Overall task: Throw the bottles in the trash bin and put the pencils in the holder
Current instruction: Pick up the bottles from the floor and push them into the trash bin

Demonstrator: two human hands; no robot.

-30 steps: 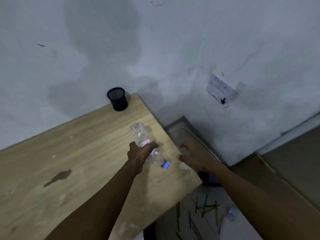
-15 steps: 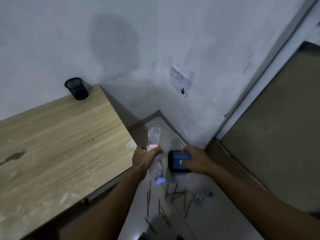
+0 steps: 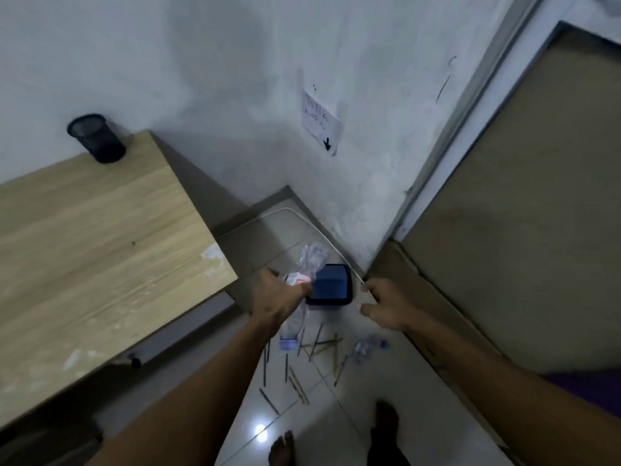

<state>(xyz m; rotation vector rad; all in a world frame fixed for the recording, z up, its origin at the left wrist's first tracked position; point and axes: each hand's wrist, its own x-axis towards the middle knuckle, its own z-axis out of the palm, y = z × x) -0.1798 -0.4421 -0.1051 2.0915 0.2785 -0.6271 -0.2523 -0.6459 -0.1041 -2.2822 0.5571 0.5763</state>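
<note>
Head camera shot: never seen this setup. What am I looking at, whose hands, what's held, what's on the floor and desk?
There is no machine here: a person wears one wide-angle camera on the head, looking down at their own bare arms. The left hand grips a clear plastic bottle over a blue trash bin standing on the tiled floor in the corner. The right hand is open and empty beside the bin. Pencils lie scattered on the floor, with a second, crumpled bottle next to them. On the wooden desk stands a black mesh holder; whether it holds anything cannot be seen.
</note>
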